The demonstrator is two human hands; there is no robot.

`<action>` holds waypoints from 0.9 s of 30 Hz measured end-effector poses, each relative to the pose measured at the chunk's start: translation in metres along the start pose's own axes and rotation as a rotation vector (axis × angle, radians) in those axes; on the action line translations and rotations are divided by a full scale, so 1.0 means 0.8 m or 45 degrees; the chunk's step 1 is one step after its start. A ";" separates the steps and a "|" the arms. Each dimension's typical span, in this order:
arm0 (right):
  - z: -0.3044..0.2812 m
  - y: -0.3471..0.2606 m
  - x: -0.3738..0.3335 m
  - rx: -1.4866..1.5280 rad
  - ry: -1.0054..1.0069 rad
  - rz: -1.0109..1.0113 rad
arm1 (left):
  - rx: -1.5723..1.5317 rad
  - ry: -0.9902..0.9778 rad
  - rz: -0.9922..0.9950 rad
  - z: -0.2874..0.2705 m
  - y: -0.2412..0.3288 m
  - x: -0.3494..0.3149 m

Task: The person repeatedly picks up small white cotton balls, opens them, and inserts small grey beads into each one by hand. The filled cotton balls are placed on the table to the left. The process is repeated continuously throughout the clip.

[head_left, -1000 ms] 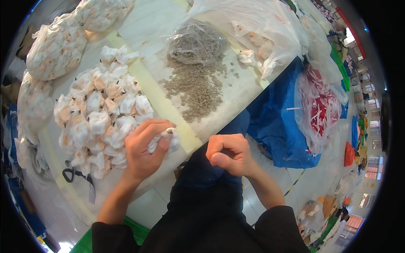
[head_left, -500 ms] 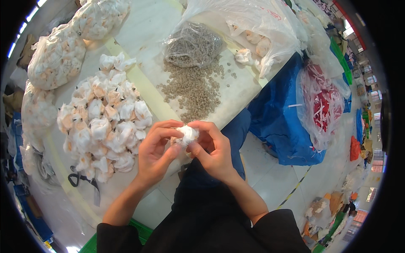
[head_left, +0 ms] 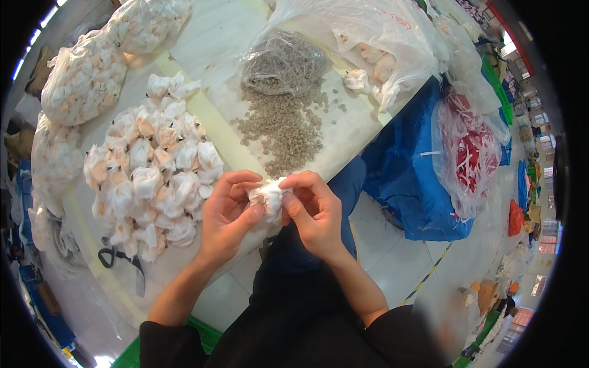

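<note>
Between both my hands, over the table's near edge, is a small white fluffy piece point(head_left: 270, 197) with a beige patch. The fingertips of my left hand point(head_left: 228, 214) pinch its left side. My right hand point(head_left: 313, 211) grips its right side with thumb and forefinger. Left of my hands lies a heap of similar white and beige fluffy pieces point(head_left: 153, 175), several with small dark tips. Just beyond my fingers spreads a pile of small grey-brown rings point(head_left: 282, 132), spilling from a clear plastic bag point(head_left: 283, 61). Anything inside the held piece is hidden.
Clear bags of fluffy pieces point(head_left: 83, 76) line the table's left side. Black-handled scissors point(head_left: 113, 256) lie near the heap. An open plastic bag point(head_left: 368, 27) with more pieces stands at the far right. A large blue bag point(head_left: 402, 184) stands right of the table point(head_left: 211, 80).
The white piece has been turned between my fingers, so more of its beige patch shows. My hands have spread slightly apart. A blurred shape has appeared at the lower right.
</note>
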State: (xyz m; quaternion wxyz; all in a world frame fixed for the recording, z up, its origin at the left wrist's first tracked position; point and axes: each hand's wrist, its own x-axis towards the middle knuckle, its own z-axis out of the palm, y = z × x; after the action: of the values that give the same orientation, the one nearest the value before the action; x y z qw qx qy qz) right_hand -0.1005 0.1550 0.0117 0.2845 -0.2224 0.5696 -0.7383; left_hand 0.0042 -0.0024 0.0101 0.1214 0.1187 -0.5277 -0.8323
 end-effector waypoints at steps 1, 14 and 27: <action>0.000 -0.001 0.000 -0.026 0.008 0.004 | -0.003 0.014 -0.002 0.000 -0.001 0.000; 0.010 0.022 0.006 -0.281 0.137 -0.118 | -0.064 0.040 -0.010 -0.002 -0.007 0.001; 0.005 0.016 0.008 -1.162 0.097 -0.769 | 0.436 0.201 0.159 0.007 -0.011 -0.004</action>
State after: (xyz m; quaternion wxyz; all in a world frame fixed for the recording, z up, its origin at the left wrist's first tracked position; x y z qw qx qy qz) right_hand -0.1005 0.1458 0.0002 -0.0863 -0.4500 0.7528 -0.4726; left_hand 0.0047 0.0071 0.0044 0.1920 0.1696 -0.6566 -0.7094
